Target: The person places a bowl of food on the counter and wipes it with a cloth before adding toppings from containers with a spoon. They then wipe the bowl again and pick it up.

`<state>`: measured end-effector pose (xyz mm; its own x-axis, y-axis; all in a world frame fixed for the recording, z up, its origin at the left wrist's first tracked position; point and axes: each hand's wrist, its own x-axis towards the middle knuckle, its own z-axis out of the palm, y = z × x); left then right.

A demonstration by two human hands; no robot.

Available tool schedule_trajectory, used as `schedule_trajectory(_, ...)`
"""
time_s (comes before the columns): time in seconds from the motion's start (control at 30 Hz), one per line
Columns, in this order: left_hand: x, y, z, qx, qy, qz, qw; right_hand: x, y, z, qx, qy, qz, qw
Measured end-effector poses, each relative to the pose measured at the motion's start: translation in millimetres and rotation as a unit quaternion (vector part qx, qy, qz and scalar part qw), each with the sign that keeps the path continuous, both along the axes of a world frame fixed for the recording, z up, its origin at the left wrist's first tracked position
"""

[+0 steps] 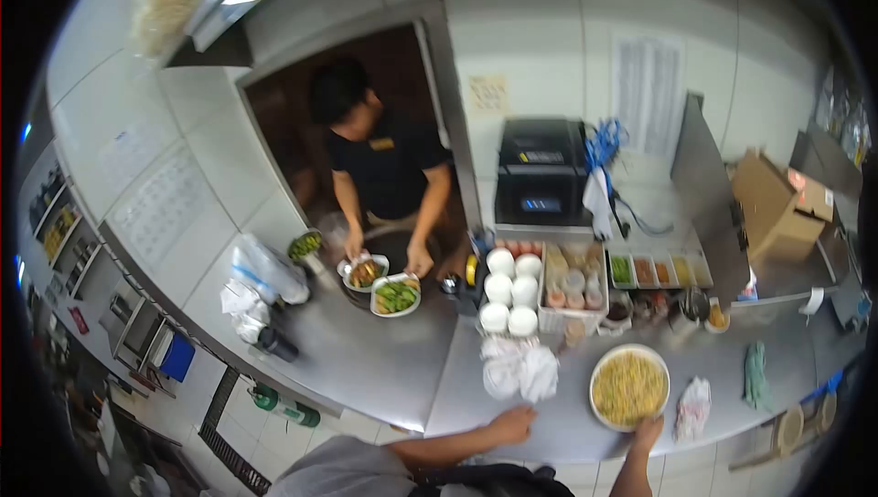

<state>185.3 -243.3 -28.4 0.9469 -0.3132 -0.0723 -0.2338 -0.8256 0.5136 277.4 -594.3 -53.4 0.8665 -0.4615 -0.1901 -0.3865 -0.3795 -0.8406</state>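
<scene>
At the counter's front edge, my right hand (647, 430) grips the near rim of a round white bowl (596, 403). Mixed yellow food (631, 387) fills the bowl; whether it is noodles or rice I cannot make out. My left hand (514, 426) is curled into a fist by the edge, left of the bowl, with nothing visible in it. Just beyond that fist lies a crumpled white cloth (519, 369). A stained, light cloth (693, 408) lies to the right of the bowl.
Across the pass window, a person (389, 177) in black handles two plates, one with green vegetables (396, 296). White cups (498, 289), a basket (572, 317) and a condiment tray (658, 270) line the back. A printer (543, 172), cardboard box (777, 204) and green cloth (756, 375) are also there.
</scene>
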Motion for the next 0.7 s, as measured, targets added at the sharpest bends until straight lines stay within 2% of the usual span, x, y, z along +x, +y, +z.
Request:
schedule_trajectory(0.03, -15, 10, 22, 0.010, -0.001, 0.015, 1.000, 0, -4, -18, -0.042, -0.024, 0.005, 0.999)
schedule_trajectory(0.07, -30, 20, 38, 0.015, 0.002, 0.026, 1.000, -4, -7, -19, -0.011, -0.044, 0.025, 0.999)
schedule_trajectory(0.1, -42, 29, 36, 0.016, -0.031, 0.029, 0.999, -7, -10, -9, -0.015, -0.054, 0.025, 0.998)
schedule_trajectory(0.17, -67, 51, 27, 0.022, -0.071, 0.024, 0.997, -23, 4, 4, -0.118, -0.100, 0.007, 0.988)
schedule_trajectory(0.27, -91, 74, 22, 0.002, -0.100, 0.022, 0.995, -29, 16, 5, -0.088, -0.082, -0.003, 0.993)
schedule_trajectory(0.3, -96, 77, 17, -0.020, -0.109, 0.031, 0.993, -24, 11, -17, -0.096, -0.105, 0.011, 0.990)
schedule_trajectory(0.37, -101, 78, 5, -0.033, -0.111, 0.037, 0.993, 1, -14, -109, 0.047, -0.143, -0.012, 0.989)
schedule_trajectory(0.43, -96, 83, 0, -0.041, -0.113, 0.045, 0.992, 10, -18, -134, 0.016, -0.151, -0.010, 0.988)
schedule_trajectory(0.5, -98, 84, -4, -0.029, -0.112, 0.036, 0.993, 11, -24, -133, -0.016, -0.149, -0.011, 0.989)
schedule_trajectory(0.57, -96, 86, -7, -0.034, -0.117, 0.025, 0.992, 13, -30, -128, 0.008, -0.100, 0.004, 0.995)
schedule_trajectory(0.6, -97, 90, -6, -0.032, -0.115, 0.016, 0.993, 6, -22, -107, 0.007, -0.100, 0.002, 0.995)
schedule_trajectory(0.67, -95, 93, -10, -0.035, -0.122, 0.012, 0.992, -18, 10, -28, 0.080, -0.027, 0.000, 0.996)
schedule_trajectory(0.7, -93, 93, -11, -0.037, -0.128, 0.011, 0.991, -18, 8, -30, 0.080, -0.029, -0.003, 0.996)
